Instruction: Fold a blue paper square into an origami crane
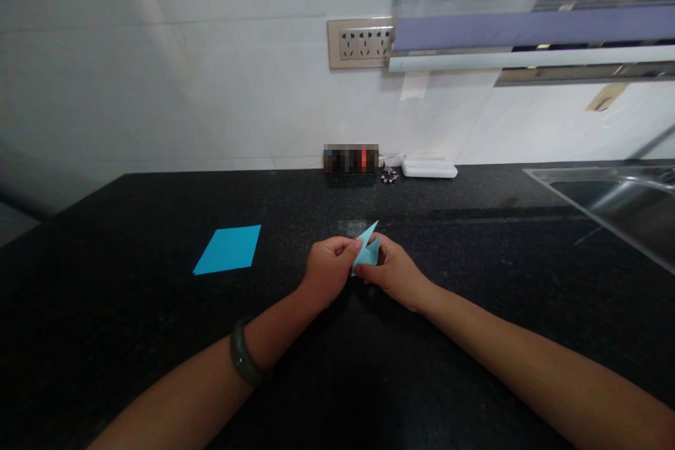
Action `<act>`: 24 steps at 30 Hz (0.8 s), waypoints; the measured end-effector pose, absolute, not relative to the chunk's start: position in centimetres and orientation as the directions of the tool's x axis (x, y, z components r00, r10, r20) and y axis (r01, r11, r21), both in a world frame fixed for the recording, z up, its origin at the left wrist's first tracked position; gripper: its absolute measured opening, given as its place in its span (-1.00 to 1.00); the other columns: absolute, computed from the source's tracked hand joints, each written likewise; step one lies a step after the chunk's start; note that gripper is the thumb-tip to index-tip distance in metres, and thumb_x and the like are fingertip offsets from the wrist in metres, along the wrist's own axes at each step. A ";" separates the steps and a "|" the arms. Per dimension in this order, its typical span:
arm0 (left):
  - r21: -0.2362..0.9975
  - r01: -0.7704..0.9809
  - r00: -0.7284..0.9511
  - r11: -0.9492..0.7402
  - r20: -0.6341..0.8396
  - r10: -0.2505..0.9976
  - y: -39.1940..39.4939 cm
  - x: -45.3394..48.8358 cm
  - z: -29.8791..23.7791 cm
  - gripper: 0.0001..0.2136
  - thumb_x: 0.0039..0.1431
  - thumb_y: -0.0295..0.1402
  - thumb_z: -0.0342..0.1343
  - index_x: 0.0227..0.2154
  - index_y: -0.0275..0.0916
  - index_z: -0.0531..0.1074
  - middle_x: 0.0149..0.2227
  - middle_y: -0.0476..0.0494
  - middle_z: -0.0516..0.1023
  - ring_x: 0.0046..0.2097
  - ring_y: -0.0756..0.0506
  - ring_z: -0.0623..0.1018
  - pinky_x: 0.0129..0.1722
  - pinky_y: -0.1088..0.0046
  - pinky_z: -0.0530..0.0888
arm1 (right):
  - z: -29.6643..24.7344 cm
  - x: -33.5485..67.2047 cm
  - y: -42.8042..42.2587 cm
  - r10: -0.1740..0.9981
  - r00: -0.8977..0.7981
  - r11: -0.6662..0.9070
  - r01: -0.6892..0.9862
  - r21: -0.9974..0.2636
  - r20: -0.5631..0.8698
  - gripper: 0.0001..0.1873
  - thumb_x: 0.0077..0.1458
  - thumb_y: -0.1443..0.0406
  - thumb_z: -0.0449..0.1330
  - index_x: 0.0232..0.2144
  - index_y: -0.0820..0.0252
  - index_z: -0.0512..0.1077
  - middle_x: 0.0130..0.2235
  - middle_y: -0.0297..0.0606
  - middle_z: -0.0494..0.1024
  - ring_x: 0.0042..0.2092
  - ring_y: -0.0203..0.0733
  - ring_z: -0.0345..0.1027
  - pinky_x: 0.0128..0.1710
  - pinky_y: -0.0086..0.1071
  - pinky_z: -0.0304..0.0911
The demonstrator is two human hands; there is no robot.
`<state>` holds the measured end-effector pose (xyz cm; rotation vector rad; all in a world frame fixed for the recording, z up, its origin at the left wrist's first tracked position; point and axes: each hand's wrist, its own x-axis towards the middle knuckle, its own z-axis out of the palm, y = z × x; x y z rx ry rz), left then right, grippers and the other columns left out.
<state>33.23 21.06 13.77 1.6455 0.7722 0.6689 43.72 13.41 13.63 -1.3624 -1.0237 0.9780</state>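
Observation:
Both hands pinch one small folded piece of light blue paper (371,253) just above the dark countertop. My left hand (330,268) is closed on its left side, thumb on the face of the paper. From the right, my right hand (396,271) grips the lower right part with its thumb in front. Two pointed corners stick up, the left one taller, with a gap between them. The fingers behind the paper are partly hidden. To the left, a flat bright blue stack or sheet of paper (229,249) lies on the counter.
The black speckled counter (158,330) runs back to a white tiled wall. Against it stand a blurred dark box (351,159), a beaded string (389,175) and a white flat object (429,167). A steel sink (627,211) is at the right, a wall socket (360,43) above.

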 end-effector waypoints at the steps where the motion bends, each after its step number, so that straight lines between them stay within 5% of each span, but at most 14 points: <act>1: 0.978 0.143 0.618 -0.155 0.033 0.785 21.0 33.2 13.8 -0.72 -0.04 -0.18 0.02 -0.48 -0.34 0.43 -0.58 -0.06 0.43 -0.55 0.03 0.37 -0.58 0.55 0.28 | 13.6 43.7 13.4 0.960 0.279 -0.007 0.049 -0.999 0.007 -0.69 -0.23 0.46 0.14 -0.33 0.20 0.21 -0.53 -0.46 0.27 -0.53 -0.40 0.16 -0.57 -0.50 0.11; 11: 0.935 0.186 0.587 -0.302 0.141 0.797 21.1 33.1 13.7 -0.73 0.00 -0.18 -0.02 -0.49 -0.32 0.40 -0.58 -0.04 0.42 -0.53 0.01 0.38 -0.56 0.55 0.28 | 13.8 43.6 13.4 0.967 0.255 0.020 0.047 -0.999 0.031 -0.72 -0.17 0.31 0.18 -0.32 0.21 0.27 -0.45 -0.37 0.35 -0.47 -0.36 0.20 -0.55 -0.49 0.13; 18: 0.879 0.212 0.642 -0.427 0.204 0.739 21.1 32.9 13.6 -0.73 0.02 -0.18 -0.05 -0.46 -0.29 0.43 -0.54 -0.04 0.43 -0.49 0.01 0.39 -0.52 0.55 0.27 | 14.1 44.3 13.5 0.869 0.489 0.066 0.038 -0.997 0.076 -0.81 -0.08 0.23 0.10 -0.39 0.23 0.34 -0.49 -0.35 0.36 -0.52 -0.38 0.17 -0.59 -0.51 0.11; 21: 0.934 0.159 0.661 -0.319 0.139 0.737 21.0 33.1 13.8 -0.69 0.05 -0.16 -0.10 -0.43 -0.30 0.42 -0.53 -0.05 0.43 -0.48 0.01 0.40 -0.52 0.53 0.30 | 13.8 44.6 13.7 0.847 0.525 0.077 0.043 -0.996 0.089 -0.82 -0.07 0.23 0.09 -0.43 0.23 0.34 -0.52 -0.36 0.35 -0.55 -0.38 0.16 -0.59 -0.50 0.12; 24: 0.994 0.099 0.698 -0.042 -0.039 0.715 20.8 33.4 13.7 -0.63 0.08 -0.11 -0.19 -0.38 -0.31 0.37 -0.55 -0.06 0.41 -0.55 0.01 0.41 -0.58 0.52 0.33 | 13.7 44.8 13.7 0.825 0.553 0.111 0.042 -0.993 0.116 -0.82 -0.07 0.22 0.08 -0.42 0.22 0.33 -0.51 -0.36 0.35 -0.53 -0.37 0.18 -0.57 -0.48 0.14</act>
